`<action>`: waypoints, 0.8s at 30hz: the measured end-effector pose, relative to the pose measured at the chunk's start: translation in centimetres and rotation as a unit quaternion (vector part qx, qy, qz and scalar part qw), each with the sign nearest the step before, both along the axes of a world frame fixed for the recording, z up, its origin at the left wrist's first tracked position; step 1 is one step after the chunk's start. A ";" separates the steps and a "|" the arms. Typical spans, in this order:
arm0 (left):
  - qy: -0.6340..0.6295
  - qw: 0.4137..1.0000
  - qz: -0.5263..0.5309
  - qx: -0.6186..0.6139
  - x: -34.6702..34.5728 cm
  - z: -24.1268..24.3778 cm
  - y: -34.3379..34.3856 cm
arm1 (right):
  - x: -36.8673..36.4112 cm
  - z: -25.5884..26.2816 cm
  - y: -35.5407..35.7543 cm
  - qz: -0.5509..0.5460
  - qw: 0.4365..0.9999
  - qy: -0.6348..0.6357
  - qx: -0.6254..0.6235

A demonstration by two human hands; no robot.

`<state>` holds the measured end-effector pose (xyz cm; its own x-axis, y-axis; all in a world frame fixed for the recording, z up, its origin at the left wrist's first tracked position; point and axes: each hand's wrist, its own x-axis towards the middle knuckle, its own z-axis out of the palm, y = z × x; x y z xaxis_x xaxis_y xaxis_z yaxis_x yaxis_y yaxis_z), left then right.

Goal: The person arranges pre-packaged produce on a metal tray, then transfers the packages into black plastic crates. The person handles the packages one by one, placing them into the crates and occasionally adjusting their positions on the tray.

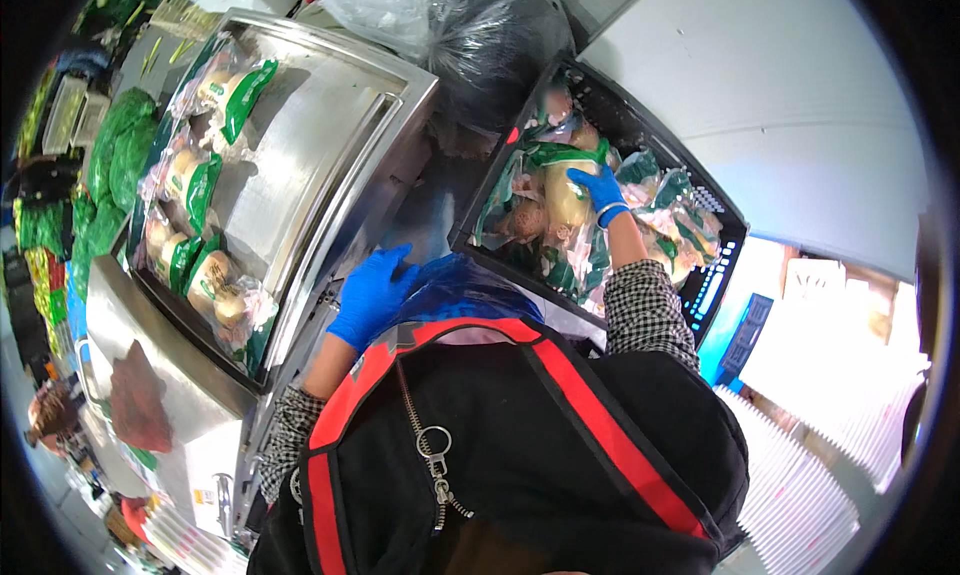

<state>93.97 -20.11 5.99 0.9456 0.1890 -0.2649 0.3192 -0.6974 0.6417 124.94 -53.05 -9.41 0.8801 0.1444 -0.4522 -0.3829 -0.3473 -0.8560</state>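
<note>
My right hand [600,192], in a blue glove, grips the edge of a pale bagged bird, apparently whole poultry [564,196], with a green band on its clear plastic. The bird lies on other bagged poultry in a black plastic crate [660,121] at the right. My left hand [377,293], also gloved in blue, hovers beside the front edge of a stainless steel counter [315,117], its fingers loosely bent around nothing. Along the counter's far side, several similar green-and-clear packs [199,188] lie in a row; those nearest the corner [221,290] overlap.
A large plastic bag with dark contents [495,49] sits behind the crate. Blue plastic sheeting [465,282] bunches before my body. A dark red cloth-like piece [140,398] lies on the steel surface at left. White ridged stacks [795,470] stand at lower right.
</note>
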 end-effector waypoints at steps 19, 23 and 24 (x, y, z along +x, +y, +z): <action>-0.087 0.645 0.418 -0.633 -3.5 3.0 10.9 | -12.4 8.9 42.0 0.377 0.788 0.433 0.221; -0.154 0.530 0.481 -0.681 -7.6 -2.2 15.1 | -17.2 9.8 49.3 0.454 0.751 0.450 0.167; -0.190 0.491 0.468 -0.709 -7.7 -1.9 16.2 | -17.5 10.2 50.6 0.466 0.735 0.466 0.158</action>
<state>86.25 -3.92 4.08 0.6522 0.4687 -0.5958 -0.2575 0.8762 0.4074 107.44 -2.42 0.74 -0.3387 0.7162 -0.6102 -0.5772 -0.6703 -0.4664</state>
